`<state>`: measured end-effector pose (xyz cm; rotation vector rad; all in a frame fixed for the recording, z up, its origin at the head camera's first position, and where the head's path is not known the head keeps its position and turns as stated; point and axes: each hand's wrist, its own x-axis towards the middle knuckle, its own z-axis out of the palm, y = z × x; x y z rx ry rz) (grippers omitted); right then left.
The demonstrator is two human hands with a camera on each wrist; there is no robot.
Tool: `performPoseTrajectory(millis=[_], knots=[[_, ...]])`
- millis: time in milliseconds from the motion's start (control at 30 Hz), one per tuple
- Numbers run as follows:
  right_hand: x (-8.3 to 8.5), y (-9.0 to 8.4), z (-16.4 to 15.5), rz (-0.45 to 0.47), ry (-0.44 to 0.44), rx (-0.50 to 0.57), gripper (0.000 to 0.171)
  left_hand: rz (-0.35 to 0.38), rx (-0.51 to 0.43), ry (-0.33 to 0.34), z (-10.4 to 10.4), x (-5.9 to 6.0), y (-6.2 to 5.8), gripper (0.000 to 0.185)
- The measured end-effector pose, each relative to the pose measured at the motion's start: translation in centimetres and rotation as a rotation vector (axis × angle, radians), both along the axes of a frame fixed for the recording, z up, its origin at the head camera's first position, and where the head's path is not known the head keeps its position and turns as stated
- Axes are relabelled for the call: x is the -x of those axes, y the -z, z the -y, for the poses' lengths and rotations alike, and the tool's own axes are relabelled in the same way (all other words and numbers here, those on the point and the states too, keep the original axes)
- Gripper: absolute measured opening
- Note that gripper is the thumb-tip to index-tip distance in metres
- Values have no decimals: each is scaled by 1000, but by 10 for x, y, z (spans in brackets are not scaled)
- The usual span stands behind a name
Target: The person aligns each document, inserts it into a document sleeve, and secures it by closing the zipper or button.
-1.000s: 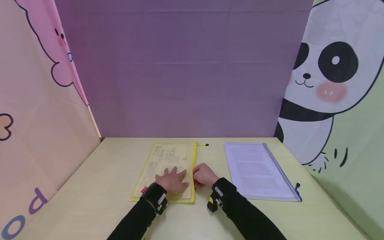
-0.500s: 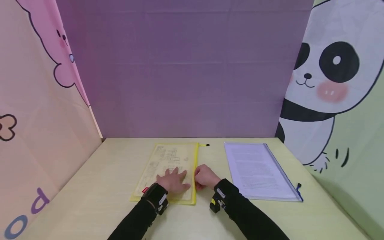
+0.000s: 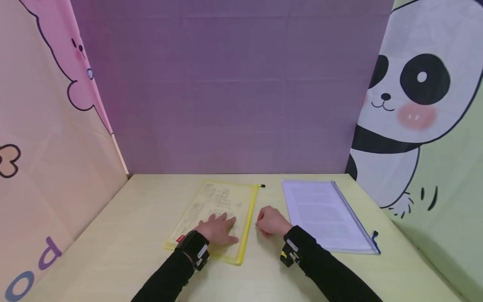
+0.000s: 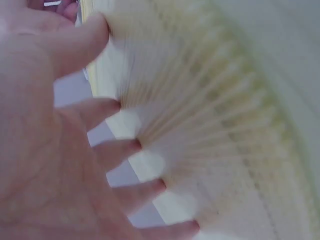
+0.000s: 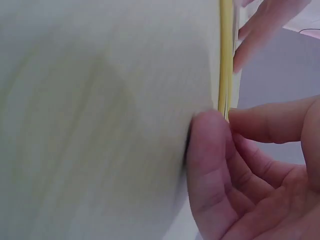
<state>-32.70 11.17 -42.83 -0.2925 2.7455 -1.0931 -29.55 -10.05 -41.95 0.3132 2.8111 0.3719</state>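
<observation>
A yellow zip pouch (image 3: 222, 201) with a printed sheet inside lies slightly askew on the pale table (image 3: 124, 218). My left hand (image 3: 219, 228) rests flat on its near half, fingers spread; the left wrist view shows that hand (image 4: 60, 150) over the blurred pouch (image 4: 210, 125). My right hand (image 3: 269, 221) sits curled just right of the pouch. In the right wrist view, the thumb and forefinger of that hand (image 5: 222, 122) meet at the pouch's yellow edge (image 5: 225, 60) and pinch it. The zip pull (image 3: 261, 185) lies at the pouch's far right corner.
A clear folder (image 3: 324, 214) of printed pages with a blue zip edge lies to the right of my right hand. Cloth panels close in the table: purple at the back, pink on the left, a panda print on the right.
The pouch has swung so its far end lies further right. My right hand has moved right along the table. My left hand has stayed on the pouch.
</observation>
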Motion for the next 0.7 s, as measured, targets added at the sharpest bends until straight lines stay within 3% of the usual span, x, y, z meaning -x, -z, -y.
performPoseTrajectory(millis=[167,433,700], knots=[[4,-4,-19,-123,9,-135,11,-9,24,69,4,2,2,77],[9,-14,-46,-285,6,-356,7,32,-27,145,12,1,-2,74],[18,-13,-68,-404,-30,-548,31,75,-95,228,22,-2,-8,73]])
